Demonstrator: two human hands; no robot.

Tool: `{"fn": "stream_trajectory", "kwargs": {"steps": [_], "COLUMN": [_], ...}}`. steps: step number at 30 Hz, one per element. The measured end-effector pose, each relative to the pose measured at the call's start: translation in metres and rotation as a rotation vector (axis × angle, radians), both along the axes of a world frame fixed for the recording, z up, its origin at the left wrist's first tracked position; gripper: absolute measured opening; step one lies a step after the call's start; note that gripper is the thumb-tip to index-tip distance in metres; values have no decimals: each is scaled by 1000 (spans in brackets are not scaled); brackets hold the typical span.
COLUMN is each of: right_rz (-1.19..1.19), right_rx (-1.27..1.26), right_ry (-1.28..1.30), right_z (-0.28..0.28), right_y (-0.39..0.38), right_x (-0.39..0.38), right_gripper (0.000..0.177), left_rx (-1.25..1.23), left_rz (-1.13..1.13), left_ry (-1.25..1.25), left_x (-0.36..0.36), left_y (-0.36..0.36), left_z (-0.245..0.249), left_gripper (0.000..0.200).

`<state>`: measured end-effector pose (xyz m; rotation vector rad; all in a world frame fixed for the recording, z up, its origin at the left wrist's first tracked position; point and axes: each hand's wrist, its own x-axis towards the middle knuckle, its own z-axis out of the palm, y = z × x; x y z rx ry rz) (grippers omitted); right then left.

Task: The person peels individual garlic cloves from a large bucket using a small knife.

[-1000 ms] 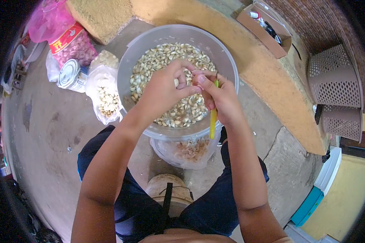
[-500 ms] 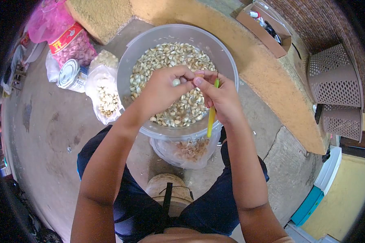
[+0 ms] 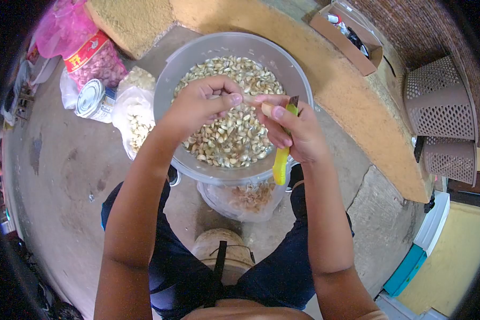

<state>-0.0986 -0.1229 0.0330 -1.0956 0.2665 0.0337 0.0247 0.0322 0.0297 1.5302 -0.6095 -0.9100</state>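
Fingers of the left hand (image 3: 197,106) are curled, thumb and forefinger pinching a thin, pale strip of skin (image 3: 249,100) that spans the short gap to the right hand (image 3: 298,130). There, a smooth, cream-coloured garlic clove (image 3: 268,109) sits clasped at the tip of the thumb, against the fingers. The same hand grips a knife (image 3: 281,165) with a bright yellow handle hanging below the palm and a short dark blade pointing up.

Between the person's knees stands a scuffed, pale bucket (image 3: 221,245). Just beyond it, a translucent plastic bag (image 3: 250,200) holds papery, brownish peelings. Beneath the hands is a wide, round grey plastic tub (image 3: 232,38), with many glossy, teardrop-shaped cloves (image 3: 234,69) in it.

Left of the tub, a crinkled white bag (image 3: 124,104) holds pale cloves, near a tilted metal can (image 3: 93,98) and a pink mesh sack (image 3: 100,61). Farther right, past a rough yellow ledge (image 3: 357,122), are an open cardboard box (image 3: 338,45) and brown perforated baskets (image 3: 437,106).
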Motion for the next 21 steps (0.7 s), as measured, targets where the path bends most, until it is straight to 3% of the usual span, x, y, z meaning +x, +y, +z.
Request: {"fn": "stream_trajectory", "kwargs": {"steps": [4, 10, 16, 19, 21], "right_rz": [19, -13, -69, -74, -71], "right_rx": [-23, -81, -98, -101, -108], "right_ry": [24, 48, 51, 64, 90], "right_z": [0, -4, -8, -10, -6], "right_y": [-2, -3, -3, -2, -2], "right_x": [-1, -1, 0, 0, 1], "right_gripper": [34, 42, 31, 27, 27], "left_rx": [-14, 9, -62, 20, -56], "left_rz": [-12, -6, -26, -44, -14], "left_ry": [68, -154, -136, -308, -335], "left_x": [2, -7, -16, -16, -14], "left_y": [0, -9, -12, -13, -12], "left_z": [-2, -9, -5, -11, -11], "left_gripper": [18, 24, 29, 29, 27]}}
